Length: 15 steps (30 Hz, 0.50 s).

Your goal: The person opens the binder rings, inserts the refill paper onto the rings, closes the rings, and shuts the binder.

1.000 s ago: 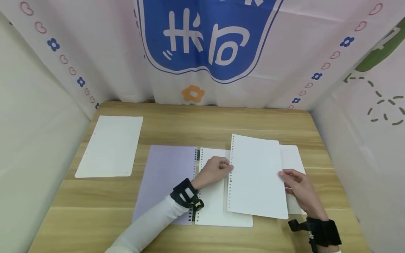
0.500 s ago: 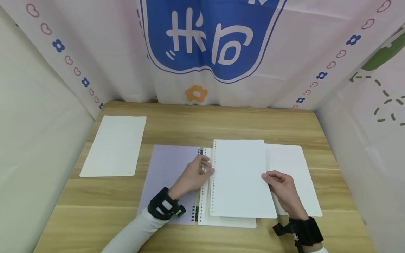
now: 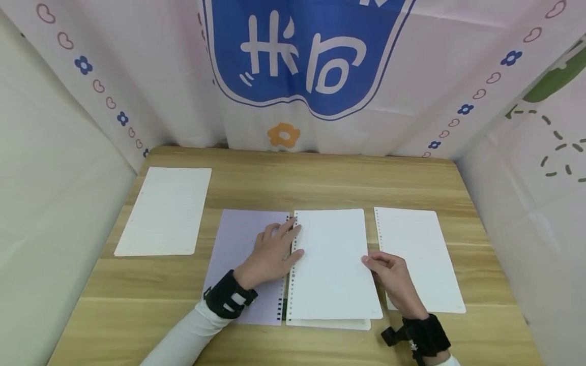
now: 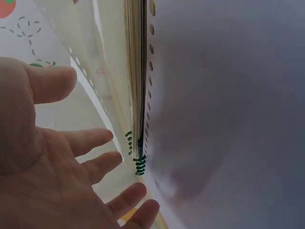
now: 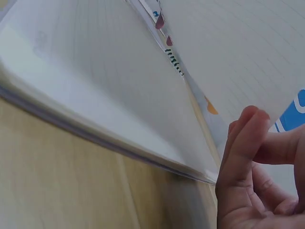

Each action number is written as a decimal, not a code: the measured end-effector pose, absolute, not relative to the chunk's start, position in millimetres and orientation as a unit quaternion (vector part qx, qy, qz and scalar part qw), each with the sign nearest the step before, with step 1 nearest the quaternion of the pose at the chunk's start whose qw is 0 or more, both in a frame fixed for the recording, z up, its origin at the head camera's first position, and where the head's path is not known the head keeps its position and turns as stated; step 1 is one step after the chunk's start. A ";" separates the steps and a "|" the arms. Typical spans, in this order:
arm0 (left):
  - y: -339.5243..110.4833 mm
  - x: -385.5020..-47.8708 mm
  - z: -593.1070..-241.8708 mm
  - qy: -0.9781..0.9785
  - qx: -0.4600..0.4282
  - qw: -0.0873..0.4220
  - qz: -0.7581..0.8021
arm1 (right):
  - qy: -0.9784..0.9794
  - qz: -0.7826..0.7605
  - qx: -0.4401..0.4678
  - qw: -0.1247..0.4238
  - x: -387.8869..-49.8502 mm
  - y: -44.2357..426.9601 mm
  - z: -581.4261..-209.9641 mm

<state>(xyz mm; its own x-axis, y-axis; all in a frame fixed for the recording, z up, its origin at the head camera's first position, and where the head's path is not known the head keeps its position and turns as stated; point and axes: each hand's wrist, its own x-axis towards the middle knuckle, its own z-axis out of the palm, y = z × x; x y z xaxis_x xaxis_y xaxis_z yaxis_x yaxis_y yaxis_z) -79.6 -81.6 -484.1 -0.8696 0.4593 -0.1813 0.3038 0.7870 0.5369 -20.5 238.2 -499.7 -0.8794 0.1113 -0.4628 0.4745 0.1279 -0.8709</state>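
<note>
A white punched sheet (image 3: 331, 264) lies over the right-hand pages (image 3: 329, 323) of an open ring notebook, its holed left edge along the rings (image 3: 280, 309). My right hand (image 3: 396, 279) pinches the sheet's right edge between thumb and fingers; in the right wrist view that hand (image 5: 262, 167) holds the sheet (image 5: 238, 57) raised above the pages (image 5: 95, 81). My left hand (image 3: 270, 254) has its fingers spread over the rings, fingertips at the sheet's holed edge. In the left wrist view the left hand (image 4: 71, 152) is spread beside green rings (image 4: 139, 166). The purple cover (image 3: 242, 234) lies at left.
One loose white sheet (image 3: 165, 211) lies at the left of the wooden table (image 3: 293, 178). Another lined sheet (image 3: 421, 254) lies right of the notebook, partly behind my right hand. A printed curtain (image 3: 183, 76) hangs behind the table.
The held sheet has moved left and down over the notebook pages, uncovering the lined sheet at right. My left hand has moved left and its fingers have spread; my right hand followed the sheet.
</note>
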 end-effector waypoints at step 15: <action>-80.5 -77.2 -482.8 0.926 0.206 0.183 0.257 | 0.737 -0.623 0.211 0.157 -15.0 234.6 -499.5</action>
